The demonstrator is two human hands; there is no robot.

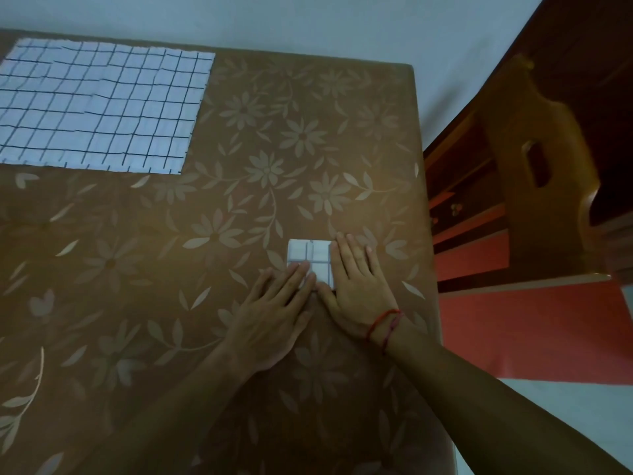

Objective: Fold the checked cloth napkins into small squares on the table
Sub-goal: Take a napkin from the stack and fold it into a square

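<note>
A white checked napkin folded into a small square (310, 256) lies on the table right of centre. My left hand (274, 311) rests flat with its fingertips on the square's near left corner. My right hand (354, 282) lies flat along the square's right edge, fingers straight and pressed down, thumb against its near corner. Neither hand grips the cloth. A stack of unfolded checked napkins (99, 108) lies spread flat at the far left corner of the table.
The table carries a brown cloth with a pale flower pattern (212, 234). Its right edge runs close to my right hand. Beyond that edge stands a wooden chair (534, 173) on a red floor mat (534, 330). A pale wall is behind the table.
</note>
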